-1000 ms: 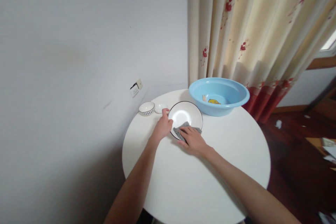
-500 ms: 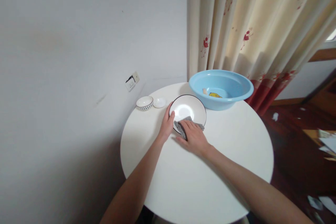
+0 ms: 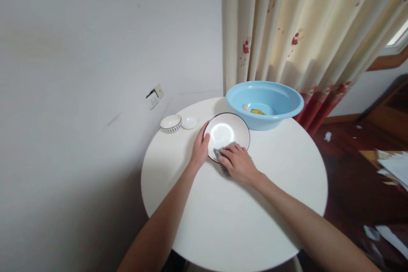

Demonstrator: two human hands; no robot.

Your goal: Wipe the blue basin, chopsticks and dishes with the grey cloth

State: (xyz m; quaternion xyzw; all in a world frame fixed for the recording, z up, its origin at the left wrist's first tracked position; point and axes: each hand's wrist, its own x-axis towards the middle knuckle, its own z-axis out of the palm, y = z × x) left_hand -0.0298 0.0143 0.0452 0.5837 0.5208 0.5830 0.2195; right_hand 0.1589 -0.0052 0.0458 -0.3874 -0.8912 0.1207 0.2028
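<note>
My left hand (image 3: 200, 146) grips the left rim of a white plate (image 3: 228, 129) with a dark edge, its thumb on the upper face. The plate is tilted toward me above the table. A grey cloth (image 3: 223, 165) lies over the plate's near edge, and my right hand (image 3: 237, 161) is closed on it, pressing it against the plate. Part of the cloth is hidden under that hand's fingers. Beyond the plate's left side stand a white bowl (image 3: 171, 123) with dark stripes and a small white dish (image 3: 190, 123).
A light blue basin (image 3: 264, 121) stands at the back right of the round white table (image 3: 229, 221); chopsticks (image 3: 245, 107) show inside it. The wall with a socket (image 3: 152, 101) is close on the left. Behind the basin hangs a curtain (image 3: 287, 42).
My right hand has shifted slightly on the plate's near edge, its thumb now lying over the cloth. The plate looks turned slightly more toward me. The whole view has shifted a little.
</note>
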